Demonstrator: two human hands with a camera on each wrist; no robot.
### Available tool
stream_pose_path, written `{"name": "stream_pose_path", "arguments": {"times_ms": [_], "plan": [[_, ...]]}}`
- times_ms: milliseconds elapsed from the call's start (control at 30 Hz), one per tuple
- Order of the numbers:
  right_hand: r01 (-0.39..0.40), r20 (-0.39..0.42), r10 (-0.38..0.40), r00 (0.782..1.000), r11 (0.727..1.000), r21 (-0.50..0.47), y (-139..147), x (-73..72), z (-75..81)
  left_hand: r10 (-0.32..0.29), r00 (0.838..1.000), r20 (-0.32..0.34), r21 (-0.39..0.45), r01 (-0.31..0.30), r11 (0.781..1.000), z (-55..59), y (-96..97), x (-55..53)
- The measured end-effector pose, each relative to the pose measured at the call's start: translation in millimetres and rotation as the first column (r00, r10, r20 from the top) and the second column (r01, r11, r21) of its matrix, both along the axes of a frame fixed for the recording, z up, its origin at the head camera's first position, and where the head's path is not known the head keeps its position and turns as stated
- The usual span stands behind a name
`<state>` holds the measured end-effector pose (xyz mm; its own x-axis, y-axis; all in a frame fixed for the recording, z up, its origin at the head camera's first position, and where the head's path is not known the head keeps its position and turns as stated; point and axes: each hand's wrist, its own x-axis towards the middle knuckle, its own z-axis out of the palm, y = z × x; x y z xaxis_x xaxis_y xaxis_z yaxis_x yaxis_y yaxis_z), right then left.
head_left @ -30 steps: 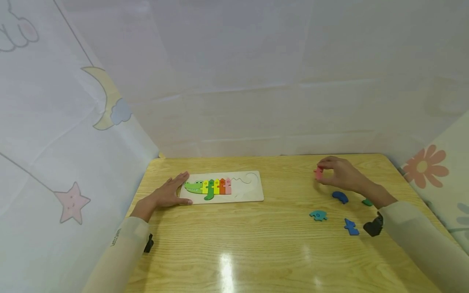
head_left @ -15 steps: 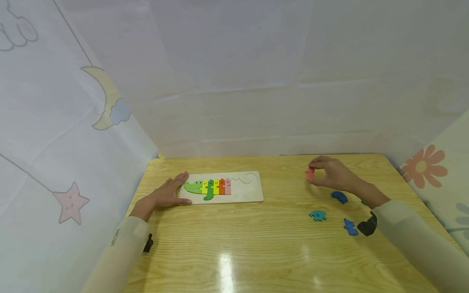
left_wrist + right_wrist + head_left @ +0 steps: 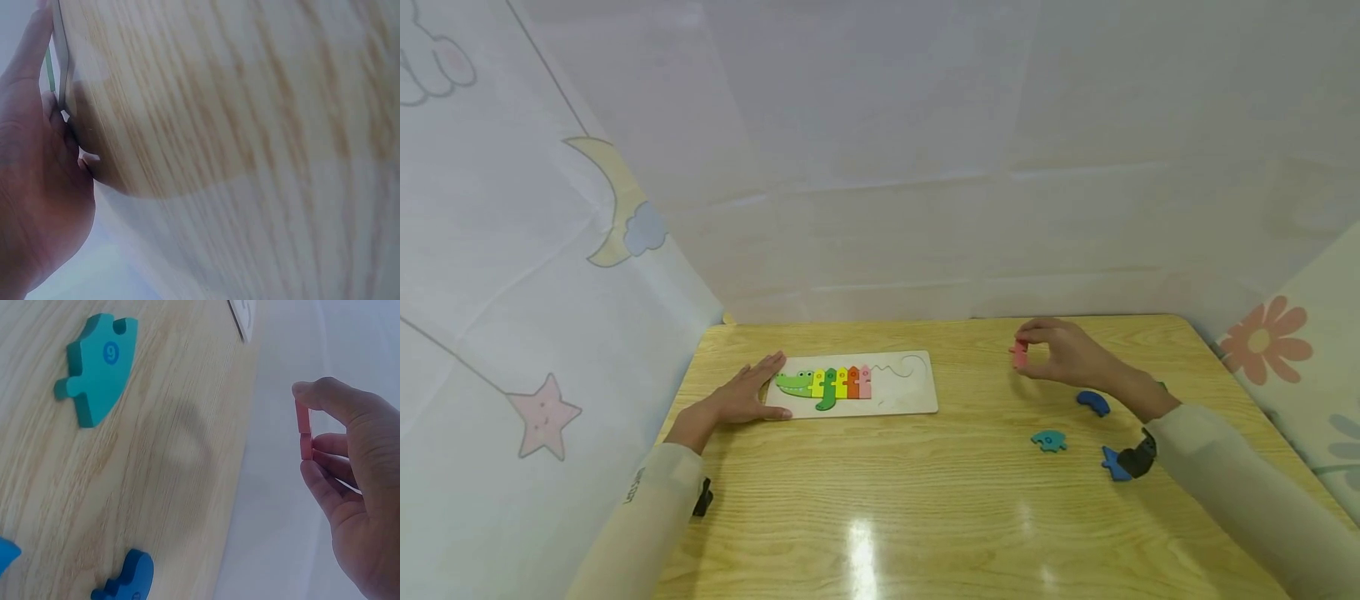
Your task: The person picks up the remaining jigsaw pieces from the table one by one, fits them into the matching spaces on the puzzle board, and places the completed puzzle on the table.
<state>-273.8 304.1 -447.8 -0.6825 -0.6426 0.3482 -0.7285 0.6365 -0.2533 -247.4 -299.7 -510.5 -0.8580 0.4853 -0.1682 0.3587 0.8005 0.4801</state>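
Note:
A pale wooden puzzle board lies toward the back left in the head view. Its left half bears a crocodile head and body pieces in yellow, green, orange and pink; a line drawing of a curled tail marks the right half. My left hand rests spread at the board's left end, thumb along the near edge. Between thumb and fingertips my right hand pinches a coral-pink puzzle piece, raised above the table right of the board. The right wrist view shows this piece edge-on.
Near my right forearm lie a teal piece numbered 9, a curved dark blue piece and a blue piece partly behind the wrist camera. A green piece is mostly hidden by the wrist. Cloth walls stand behind the table.
My right hand has moved left toward the board, carrying the pink puzzle piece. The forearm now covers more of the green and blue pieces. My left hand and the board have stayed put.

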Motion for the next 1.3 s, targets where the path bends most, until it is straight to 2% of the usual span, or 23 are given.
{"name": "stream_pose_path", "arguments": {"times_ms": [333,667,1300], "plan": [[-0.026,-0.035,0.026,0.999,1.0,-0.002,-13.1,-4.3,1.1,0.005,1.0,0.006,0.01,-0.005,1.0,3.0,1.4,2.3],[-0.023,0.014,0.023,1.0,1.0,-0.002,-27.4,-5.2,5.7,0.007,1.0,-0.003,0.018,-0.007,1.0,1.2,1.2,2.2],[-0.03,0.052,0.03,0.998,1.0,-0.003,-49.5,-9.4,10.3,0.008,1.0,-0.014,0.012,-0.008,1.0,0.1,0.7,1.9]]}}
